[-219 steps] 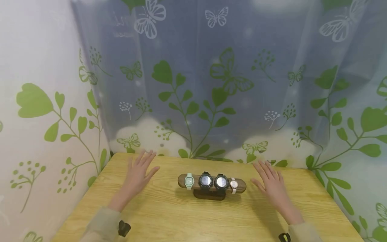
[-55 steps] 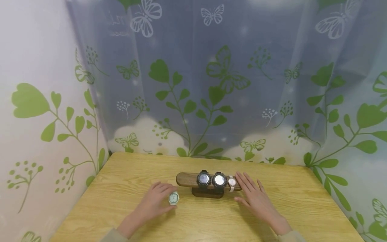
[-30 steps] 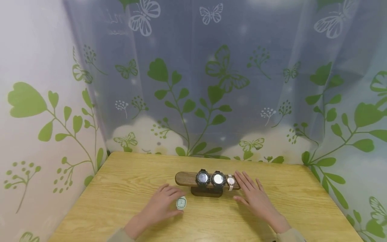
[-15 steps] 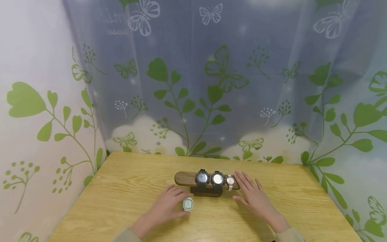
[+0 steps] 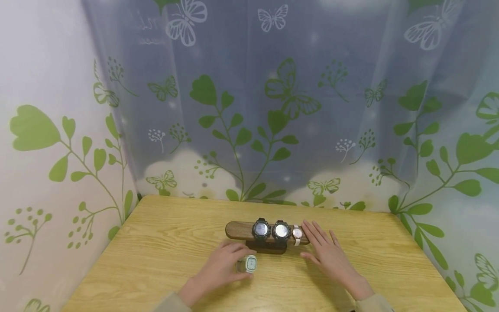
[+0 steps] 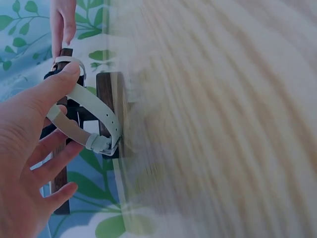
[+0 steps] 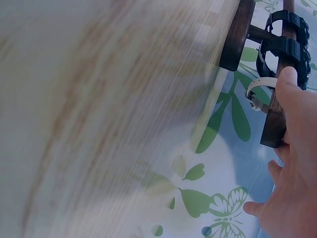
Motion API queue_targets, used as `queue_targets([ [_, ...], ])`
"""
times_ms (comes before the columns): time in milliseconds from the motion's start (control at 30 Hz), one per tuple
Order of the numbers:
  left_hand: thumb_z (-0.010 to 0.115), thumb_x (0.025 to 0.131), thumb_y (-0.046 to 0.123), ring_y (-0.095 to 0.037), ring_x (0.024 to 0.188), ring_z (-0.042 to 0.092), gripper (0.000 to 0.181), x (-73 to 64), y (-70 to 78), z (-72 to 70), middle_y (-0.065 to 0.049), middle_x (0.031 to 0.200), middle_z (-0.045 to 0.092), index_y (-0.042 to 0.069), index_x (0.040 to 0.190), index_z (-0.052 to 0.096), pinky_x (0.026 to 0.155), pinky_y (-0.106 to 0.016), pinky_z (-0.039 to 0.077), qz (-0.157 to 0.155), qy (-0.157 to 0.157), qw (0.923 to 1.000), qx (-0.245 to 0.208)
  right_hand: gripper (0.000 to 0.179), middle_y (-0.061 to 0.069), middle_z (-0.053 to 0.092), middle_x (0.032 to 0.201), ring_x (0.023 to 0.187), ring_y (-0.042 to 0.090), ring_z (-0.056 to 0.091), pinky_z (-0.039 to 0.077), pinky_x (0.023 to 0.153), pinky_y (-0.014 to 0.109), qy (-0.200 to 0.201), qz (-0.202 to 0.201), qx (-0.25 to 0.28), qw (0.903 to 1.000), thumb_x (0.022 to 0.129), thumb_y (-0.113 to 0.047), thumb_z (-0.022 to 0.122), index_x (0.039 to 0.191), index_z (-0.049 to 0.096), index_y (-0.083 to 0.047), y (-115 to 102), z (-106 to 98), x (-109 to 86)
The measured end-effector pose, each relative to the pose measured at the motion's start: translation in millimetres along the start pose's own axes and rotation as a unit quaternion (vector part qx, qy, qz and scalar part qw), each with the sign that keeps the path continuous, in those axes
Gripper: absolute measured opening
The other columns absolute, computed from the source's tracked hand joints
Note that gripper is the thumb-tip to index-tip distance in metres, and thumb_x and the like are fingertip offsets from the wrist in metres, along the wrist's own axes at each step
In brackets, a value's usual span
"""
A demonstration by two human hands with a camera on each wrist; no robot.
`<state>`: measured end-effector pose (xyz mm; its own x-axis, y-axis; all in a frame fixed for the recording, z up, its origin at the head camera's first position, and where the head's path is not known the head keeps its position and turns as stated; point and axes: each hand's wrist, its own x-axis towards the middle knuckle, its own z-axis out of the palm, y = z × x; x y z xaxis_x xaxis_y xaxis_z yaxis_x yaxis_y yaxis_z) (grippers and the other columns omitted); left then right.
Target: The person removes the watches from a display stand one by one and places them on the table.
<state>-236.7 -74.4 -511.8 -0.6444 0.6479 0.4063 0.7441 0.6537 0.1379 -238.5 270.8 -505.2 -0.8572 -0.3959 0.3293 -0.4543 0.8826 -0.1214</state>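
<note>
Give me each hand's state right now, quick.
Left hand: holding the pale green watch.
Right hand: open, resting on one end of the wooden stand.

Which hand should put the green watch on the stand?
Probably the left hand: it holds the mint-green wristwatch near the wooden watch stand, whose left end is bare. The right hand touches the other end.
</note>
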Motion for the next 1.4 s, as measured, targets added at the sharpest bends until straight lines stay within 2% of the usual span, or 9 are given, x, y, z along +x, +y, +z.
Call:
queue_targets([
  [167,0.083,0.078,0.050,-0.016,0.111,0.066,0.057,5.5,7.2,1.8,0.005,0.116,0.071,0.023,0.127,0.069,0.103,-0.053,0.050,-0.010,-0.010,0.9999,-0.008,0.086,0.006,0.022,0.168,0.150,0.039,0.027,0.018,0.117,0.069,0.002,-0.002,-0.004,1.0000,0.096,-0.043,0.068,0.163,0.022,-0.015,0,0,0.0],
  [533,0.080,0.080,0.053,-0.020,0.118,0.064,0.058,14.4,17.7,5.9,0.004,0.127,0.068,0.023,0.128,0.068,0.106,-0.056,0.046,-0.039,-0.049,0.9980,-0.010,0.085,0.005,0.021,0.168,0.151,0.038,0.025,0.017,0.118,0.069,-0.005,0.002,0.001,1.0000,0.096,-0.043,0.067,0.163,0.023,-0.014,-1,-2,0.5],
  [800,0.080,0.079,0.052,-0.017,0.116,0.065,0.058,16.9,21.5,8.2,0.005,0.126,0.069,0.025,0.129,0.068,0.107,-0.056,0.046,-0.037,-0.057,0.9977,0.003,0.085,0.005,0.020,0.168,0.152,0.036,0.023,0.016,0.118,0.069,-0.006,0.001,0.001,1.0000,0.096,-0.043,0.067,0.163,0.022,-0.015,-1,-2,0.3],
  [1067,0.083,0.078,0.051,-0.011,0.108,0.066,0.054,20.1,25.1,7.1,0.009,0.117,0.070,0.027,0.124,0.071,0.107,-0.056,0.046,-0.031,-0.074,0.9968,0.002,0.086,0.005,0.020,0.169,0.151,0.037,0.025,0.017,0.118,0.069,-0.006,-0.001,0.000,1.0000,0.097,-0.044,0.065,0.164,0.020,-0.016,0,-3,0.9],
  [1400,0.082,0.077,0.053,-0.010,0.107,0.066,0.055,20.7,27.7,9.7,0.010,0.116,0.070,0.026,0.123,0.071,0.107,-0.055,0.045,-0.027,-0.087,0.9958,0.003,0.087,0.009,0.026,0.166,0.149,0.039,0.030,0.021,0.115,0.071,0.019,-0.014,-0.002,0.9997,0.094,-0.037,0.071,0.163,0.024,-0.014,-3,-3,0.0],
])
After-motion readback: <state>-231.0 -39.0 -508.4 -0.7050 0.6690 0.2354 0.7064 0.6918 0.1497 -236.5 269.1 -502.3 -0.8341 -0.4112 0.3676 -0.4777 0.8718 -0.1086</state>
